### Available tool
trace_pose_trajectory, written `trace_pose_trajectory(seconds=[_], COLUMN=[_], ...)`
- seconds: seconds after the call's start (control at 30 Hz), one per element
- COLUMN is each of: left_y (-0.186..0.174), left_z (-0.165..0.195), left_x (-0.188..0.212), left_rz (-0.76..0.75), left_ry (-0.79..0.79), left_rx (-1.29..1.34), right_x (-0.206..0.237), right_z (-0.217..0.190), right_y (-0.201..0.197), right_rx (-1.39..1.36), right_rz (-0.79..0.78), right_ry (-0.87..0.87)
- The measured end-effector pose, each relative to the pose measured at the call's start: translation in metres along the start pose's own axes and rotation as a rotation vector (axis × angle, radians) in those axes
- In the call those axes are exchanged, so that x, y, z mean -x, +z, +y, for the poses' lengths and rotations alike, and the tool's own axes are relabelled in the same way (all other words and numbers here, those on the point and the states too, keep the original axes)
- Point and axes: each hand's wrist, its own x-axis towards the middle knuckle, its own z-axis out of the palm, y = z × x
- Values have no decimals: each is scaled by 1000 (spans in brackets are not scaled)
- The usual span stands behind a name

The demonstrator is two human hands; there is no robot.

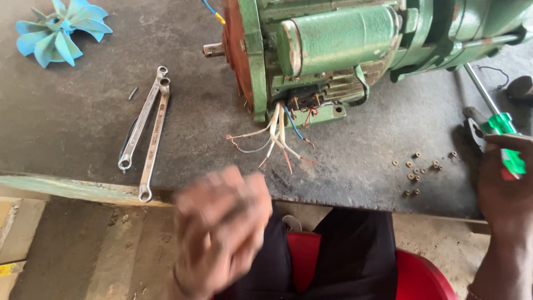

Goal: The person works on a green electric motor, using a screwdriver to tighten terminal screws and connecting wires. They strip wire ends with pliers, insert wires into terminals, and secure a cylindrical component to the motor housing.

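Screwdriver (499,119) with a green handle and long metal shaft lay near the right edge of the tabletop (78,128), its handle under the fingers of the right hand (508,189), which grasped it from the front edge. Going left to right: a light blue plastic fan (58,30) sat at the far left corner. Two metal wrenches (145,130) lay side by side and touching, angled toward the front edge, one end reaching that edge. A small dark pin (132,93) lay just left of them. The left hand (219,230) was held in front of the front edge, off the tabletop, above the lap; it was badly blurred, and whether its fingers were curled or loose could not be told. It touched nothing visible. A green electric motor (338,50) occupied the far middle and right of the tabletop, its bare shaft end pointing left. Loose white, blue and red wires (275,139) spilled from its underside onto the surface. Small brass nuts (416,169) were scattered near the front edge, just left of the right hand. A red seat (411,272) showed below.
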Motion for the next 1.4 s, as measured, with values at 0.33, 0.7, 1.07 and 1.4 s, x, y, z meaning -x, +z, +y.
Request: trace_pose_trajectory(seconds=[0.33, 0.7, 1.07, 1.4], left_y=[37, 22, 24, 23], left_z=[-38, -56, -50, -51], left_x=[-12, 2, -2, 2], left_rz=[-446, -454, -360, -383], left_ry=[87, -21, -64, -77], left_rx=[-512, -484, -395, -420], right_x=[-1, 3, -23, -20], right_z=[-7, -124, -227, -218], right_y=[-13, 21, 100, 98], right_rx=[206, -313, -323, -346], right_rz=[32, 232, -145, -200], right_ry=[-152, -349, -399, -344])
